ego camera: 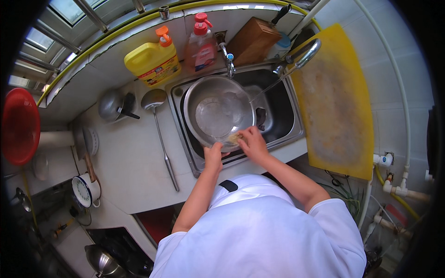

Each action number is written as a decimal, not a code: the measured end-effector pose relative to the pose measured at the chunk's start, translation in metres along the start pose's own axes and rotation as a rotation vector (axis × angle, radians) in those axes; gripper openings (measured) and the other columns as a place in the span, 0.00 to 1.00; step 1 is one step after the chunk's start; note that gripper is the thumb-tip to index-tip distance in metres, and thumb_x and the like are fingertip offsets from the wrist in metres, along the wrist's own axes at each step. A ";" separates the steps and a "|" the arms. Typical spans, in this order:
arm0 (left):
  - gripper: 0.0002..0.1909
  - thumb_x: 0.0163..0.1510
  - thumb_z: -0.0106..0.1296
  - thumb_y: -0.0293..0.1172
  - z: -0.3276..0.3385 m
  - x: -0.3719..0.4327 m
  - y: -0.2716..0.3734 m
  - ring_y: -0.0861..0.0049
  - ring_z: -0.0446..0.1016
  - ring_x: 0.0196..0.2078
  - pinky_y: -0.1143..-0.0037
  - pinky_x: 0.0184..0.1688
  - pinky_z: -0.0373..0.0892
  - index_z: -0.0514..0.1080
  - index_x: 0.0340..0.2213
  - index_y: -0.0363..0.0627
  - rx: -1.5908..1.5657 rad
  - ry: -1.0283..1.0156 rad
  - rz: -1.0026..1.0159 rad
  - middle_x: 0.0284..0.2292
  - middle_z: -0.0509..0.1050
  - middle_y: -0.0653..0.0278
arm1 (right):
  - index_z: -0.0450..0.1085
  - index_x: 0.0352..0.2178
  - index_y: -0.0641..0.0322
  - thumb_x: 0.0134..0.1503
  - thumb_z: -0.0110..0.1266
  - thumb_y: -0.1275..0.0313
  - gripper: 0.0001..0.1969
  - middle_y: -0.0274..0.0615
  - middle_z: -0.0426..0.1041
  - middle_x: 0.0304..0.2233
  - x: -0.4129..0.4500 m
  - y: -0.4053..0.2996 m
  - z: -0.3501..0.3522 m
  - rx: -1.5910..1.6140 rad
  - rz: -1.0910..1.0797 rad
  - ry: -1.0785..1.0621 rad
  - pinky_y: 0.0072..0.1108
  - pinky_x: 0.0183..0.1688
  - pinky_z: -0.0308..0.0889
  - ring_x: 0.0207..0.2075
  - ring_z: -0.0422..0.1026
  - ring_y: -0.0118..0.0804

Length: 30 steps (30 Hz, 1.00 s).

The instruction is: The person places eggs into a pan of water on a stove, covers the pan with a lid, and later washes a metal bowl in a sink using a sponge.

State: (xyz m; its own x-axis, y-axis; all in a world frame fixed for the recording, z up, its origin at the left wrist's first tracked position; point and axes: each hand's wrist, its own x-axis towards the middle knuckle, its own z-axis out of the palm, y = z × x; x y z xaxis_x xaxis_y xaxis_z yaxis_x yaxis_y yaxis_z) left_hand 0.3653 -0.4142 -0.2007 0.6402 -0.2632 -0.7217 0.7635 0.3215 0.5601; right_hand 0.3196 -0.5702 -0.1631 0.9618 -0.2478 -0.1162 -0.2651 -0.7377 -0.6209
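A large round stainless steel basin (215, 116) rests tilted in the metal sink (278, 104), with some water at its bottom. My left hand (215, 156) grips the basin's near rim. Just to its right, my right hand (253, 144) presses a tan scrubbing pad (235, 138) on the inside of the near wall. A thin stream of water runs from the curved chrome faucet (308, 55) down beside the basin's right rim. A dark piece of something (260, 119) lies in the sink, right of the basin.
A steel ladle (160, 139) lies on the counter left of the sink. Behind stand a yellow jug (153, 64), a red-topped pump bottle (202, 48) and a wooden knife block (253, 40). A yellow cutting board (333, 104) leans at the right. A cleaver (83, 147) and enamel pot (85, 190) are leftward.
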 end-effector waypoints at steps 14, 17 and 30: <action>0.16 0.44 0.43 0.22 0.025 -0.040 0.009 0.72 0.73 0.27 0.75 0.21 0.73 0.64 0.38 0.33 0.142 -0.183 -0.194 0.29 0.70 0.58 | 0.67 0.30 0.53 0.47 0.44 0.75 0.08 0.44 0.68 0.33 0.107 0.033 0.014 -0.219 0.110 0.256 0.36 0.35 0.65 0.34 0.70 0.49; 0.17 0.44 0.43 0.22 0.028 -0.042 0.011 0.71 0.73 0.28 0.74 0.22 0.74 0.63 0.39 0.33 0.150 -0.227 -0.196 0.30 0.70 0.58 | 0.66 0.32 0.53 0.45 0.47 0.75 0.09 0.44 0.68 0.32 0.099 0.015 0.032 -0.097 -0.111 0.156 0.36 0.35 0.65 0.35 0.69 0.50; 0.20 0.43 0.43 0.22 0.007 -0.018 -0.003 0.67 0.73 0.30 0.70 0.27 0.74 0.62 0.41 0.33 0.132 -0.098 -0.069 0.33 0.70 0.53 | 0.70 0.25 0.57 0.38 0.56 0.71 0.09 0.46 0.68 0.37 0.066 0.067 -0.045 -0.615 -0.233 0.019 0.31 0.42 0.63 0.43 0.65 0.49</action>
State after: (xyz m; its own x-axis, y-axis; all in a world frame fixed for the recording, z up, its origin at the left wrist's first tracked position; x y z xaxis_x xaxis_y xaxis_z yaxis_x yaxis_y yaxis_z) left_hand 0.3521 -0.4164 -0.1864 0.5859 -0.3698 -0.7210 0.8064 0.1785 0.5638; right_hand 0.3619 -0.6645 -0.1773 0.9989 -0.0452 -0.0151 -0.0462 -0.9964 -0.0709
